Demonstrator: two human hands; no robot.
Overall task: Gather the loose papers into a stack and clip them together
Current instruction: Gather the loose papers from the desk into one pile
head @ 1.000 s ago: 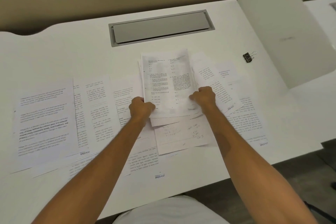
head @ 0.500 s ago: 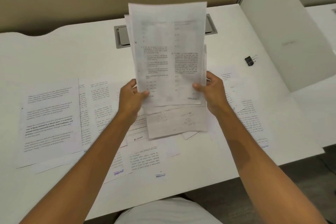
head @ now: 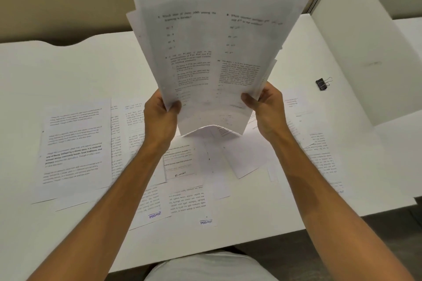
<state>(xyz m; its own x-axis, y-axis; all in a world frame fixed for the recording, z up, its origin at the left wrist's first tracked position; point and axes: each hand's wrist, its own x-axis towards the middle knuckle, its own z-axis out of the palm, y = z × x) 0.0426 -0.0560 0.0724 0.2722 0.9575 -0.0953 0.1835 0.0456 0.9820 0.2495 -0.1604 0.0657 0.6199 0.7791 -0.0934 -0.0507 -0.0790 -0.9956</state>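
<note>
Since a second ago the bundle of printed sheets has come up off the bench and now stands nearly upright in the air, close to the camera, where before it lay flat among the other pages. Both hands are closed on it: the left hand pinches the lower left edge with the thumb in front, and the right hand pinches the lower right edge the same way. The sheets are not yet squared (their top corners fan apart and the bottom edges curl forward unevenly).

Many loose papers are still spread flat on the bench below and to both sides of the arms, some overlapping, including pages stamped SPEED-POST near the front edge. The black binder clip sits alone on the bench at the far right, well apart from every sheet and untouched.

My reading is that the gathering step is in hand and only partly done: one bundle is collected, the rest is not. The next move probably calls for tapping the held bundle's bottom edge on the bench to align it, then setting it down or holding it in one hand while the other sweeps in the remaining pages. Clipping comes last, and will need a free hand to reach right for the clip.
</note>
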